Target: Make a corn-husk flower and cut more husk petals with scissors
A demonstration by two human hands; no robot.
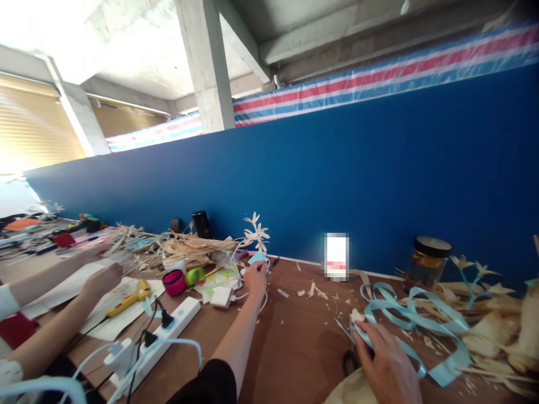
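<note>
My left hand (255, 278) reaches forward over the table, its fingers closed at the tips around a small light-blue piece (257, 258). Just behind it stands a pale dried-husk flower (256, 231) on a thin stem. At the lower right, my right hand (387, 359) curls over a pair of scissors (346, 331), whose blades point away and one black handle loop shows beside the thumb. Light-blue ribbon (448, 359) lies in loose loops to its right, and a bit of light blue shows between the fingers. The palm side of this hand is hidden.
To the left lie a white power strip (181, 317), a yellow glue gun (128, 299), a pink tape roll (174, 282) and dried husks (197, 247). Another person's hands (103, 278) work at far left. A lidded jar (427, 261) stands by the blue partition (337, 168).
</note>
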